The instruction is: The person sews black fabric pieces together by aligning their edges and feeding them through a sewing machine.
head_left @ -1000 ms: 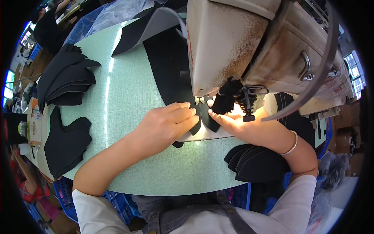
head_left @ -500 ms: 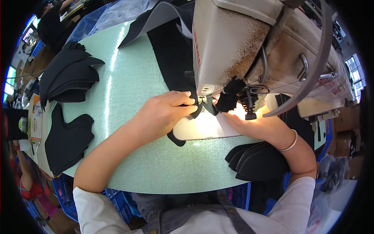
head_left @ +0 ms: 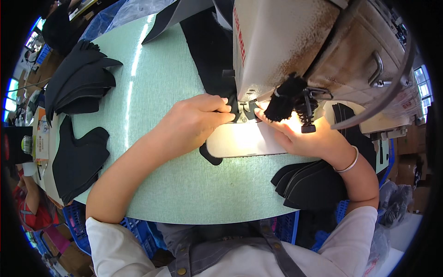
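Under the presser foot [head_left: 244, 110] of a sewing machine [head_left: 281, 51] lies black fabric [head_left: 235, 114], its near end split to either side of the foot. My left hand [head_left: 196, 121] is closed on the left part, thumb and index finger pinching it just beside the foot. On the other side, my right hand [head_left: 307, 137] has its fingertips at the right part, close to the foot; a black fuzzy pad and the spring partly hide these fingers. The lit white machine plate [head_left: 244, 141] lies beneath both hands. A long black piece [head_left: 210, 57] stretches behind the foot.
Stacked black cut pieces lie on the green table [head_left: 161, 198]: a fanned pile [head_left: 83, 81] and a curved stack [head_left: 80, 159] at left, a rounded stack [head_left: 314, 184] at right. Blue crates [head_left: 288, 226] stand below the edge. Other people are at the far left.
The view has shifted slightly. The black fabric's near end sits closer to the foot, having slid away from me. More of my right index finger shows beside the foot; my left hand keeps its pinch.
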`<action>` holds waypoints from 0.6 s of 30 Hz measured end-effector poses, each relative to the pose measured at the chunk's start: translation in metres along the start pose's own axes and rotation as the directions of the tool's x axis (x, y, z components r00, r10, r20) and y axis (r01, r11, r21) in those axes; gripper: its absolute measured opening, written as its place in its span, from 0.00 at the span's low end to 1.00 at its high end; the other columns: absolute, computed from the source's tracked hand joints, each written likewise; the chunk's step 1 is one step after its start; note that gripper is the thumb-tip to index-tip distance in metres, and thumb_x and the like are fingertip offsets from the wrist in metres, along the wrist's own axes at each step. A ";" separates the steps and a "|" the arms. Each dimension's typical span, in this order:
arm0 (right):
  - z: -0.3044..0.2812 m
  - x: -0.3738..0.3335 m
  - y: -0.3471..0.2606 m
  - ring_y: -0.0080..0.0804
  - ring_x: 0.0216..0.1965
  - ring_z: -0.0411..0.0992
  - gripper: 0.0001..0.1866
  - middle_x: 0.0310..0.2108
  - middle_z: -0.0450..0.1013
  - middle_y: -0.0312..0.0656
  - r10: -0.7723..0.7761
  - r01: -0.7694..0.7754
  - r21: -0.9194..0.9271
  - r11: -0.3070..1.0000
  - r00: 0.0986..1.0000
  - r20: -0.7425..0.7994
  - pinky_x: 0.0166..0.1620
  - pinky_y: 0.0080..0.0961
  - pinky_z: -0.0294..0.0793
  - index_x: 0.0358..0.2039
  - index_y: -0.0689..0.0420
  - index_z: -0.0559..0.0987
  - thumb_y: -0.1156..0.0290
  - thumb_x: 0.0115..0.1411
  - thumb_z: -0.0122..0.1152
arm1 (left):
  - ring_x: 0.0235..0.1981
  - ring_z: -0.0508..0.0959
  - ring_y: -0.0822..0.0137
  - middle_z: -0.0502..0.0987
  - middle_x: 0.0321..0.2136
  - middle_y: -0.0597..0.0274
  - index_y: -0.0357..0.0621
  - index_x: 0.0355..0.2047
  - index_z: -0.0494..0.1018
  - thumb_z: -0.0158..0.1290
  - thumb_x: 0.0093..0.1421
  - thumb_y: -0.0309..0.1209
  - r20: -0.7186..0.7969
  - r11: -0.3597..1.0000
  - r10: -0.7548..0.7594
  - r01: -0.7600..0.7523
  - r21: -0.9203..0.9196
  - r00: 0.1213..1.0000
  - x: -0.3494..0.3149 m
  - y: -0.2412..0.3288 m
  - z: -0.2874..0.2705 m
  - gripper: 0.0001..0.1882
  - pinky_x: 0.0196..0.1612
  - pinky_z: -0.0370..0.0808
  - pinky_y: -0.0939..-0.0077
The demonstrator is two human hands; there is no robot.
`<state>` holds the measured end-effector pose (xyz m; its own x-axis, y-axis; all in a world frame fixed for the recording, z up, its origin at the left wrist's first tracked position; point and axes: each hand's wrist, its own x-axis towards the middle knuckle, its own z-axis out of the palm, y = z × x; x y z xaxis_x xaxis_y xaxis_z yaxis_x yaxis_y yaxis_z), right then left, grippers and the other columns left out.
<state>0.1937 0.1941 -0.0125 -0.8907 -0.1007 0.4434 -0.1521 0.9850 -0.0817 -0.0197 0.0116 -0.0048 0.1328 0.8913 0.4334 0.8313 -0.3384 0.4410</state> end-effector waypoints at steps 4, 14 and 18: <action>0.001 0.000 -0.001 0.36 0.35 0.76 0.14 0.36 0.76 0.38 -0.009 0.010 -0.033 0.999 1.000 0.011 0.35 0.31 0.76 0.40 0.52 0.78 0.71 0.51 0.60 | 0.37 0.79 0.58 0.78 0.35 0.57 0.37 0.35 0.79 0.54 0.51 0.20 0.002 1.000 -0.026 0.026 -0.005 1.000 0.001 0.003 0.001 0.10 0.39 0.79 0.69; 0.002 0.004 -0.006 0.38 0.37 0.78 0.15 0.38 0.77 0.38 -0.032 0.036 -0.095 0.995 0.999 0.042 0.37 0.31 0.78 0.44 0.52 0.78 0.70 0.54 0.59 | 0.42 0.79 0.57 0.77 0.39 0.54 0.33 0.39 0.76 0.53 0.49 0.17 -0.003 0.996 -0.062 0.062 0.063 0.998 -0.004 0.012 0.007 0.15 0.42 0.79 0.70; 0.001 0.004 -0.007 0.38 0.37 0.78 0.16 0.39 0.77 0.39 -0.034 0.039 -0.108 0.993 0.998 0.053 0.37 0.31 0.78 0.45 0.53 0.78 0.70 0.55 0.59 | 0.45 0.78 0.56 0.76 0.41 0.53 0.32 0.39 0.76 0.53 0.48 0.16 -0.021 0.995 -0.036 0.038 0.096 0.999 -0.003 0.014 0.009 0.15 0.45 0.78 0.69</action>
<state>0.1905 0.1870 -0.0108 -0.9065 -0.1413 0.3979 -0.1400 0.9896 0.0325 -0.0041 0.0067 -0.0072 0.0915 0.8965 0.4334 0.8839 -0.2736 0.3793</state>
